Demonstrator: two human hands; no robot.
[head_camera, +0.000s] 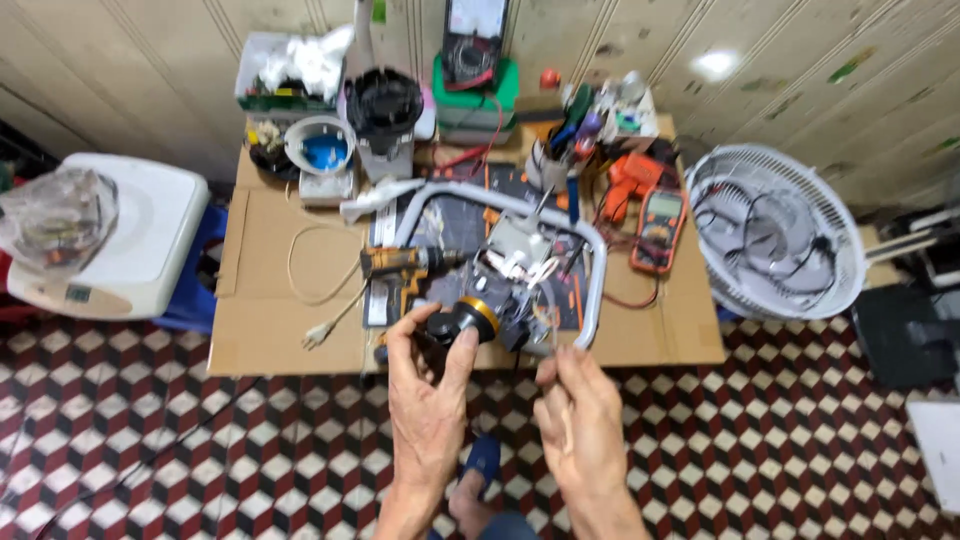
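While the left hand grips the small motor at the counter's near edge, the right hand pinches thin wires just beside it.

Motor lies up and right of the left palm, its long axis running roughly left-right toward the grey bent tube; left fingers closed around its black body, the nearer hand. Right fingers nearly shut on the wires. Motor: black housing, gold band, pale wiring block behind.

Cardboard-covered table with drill, multimeter.
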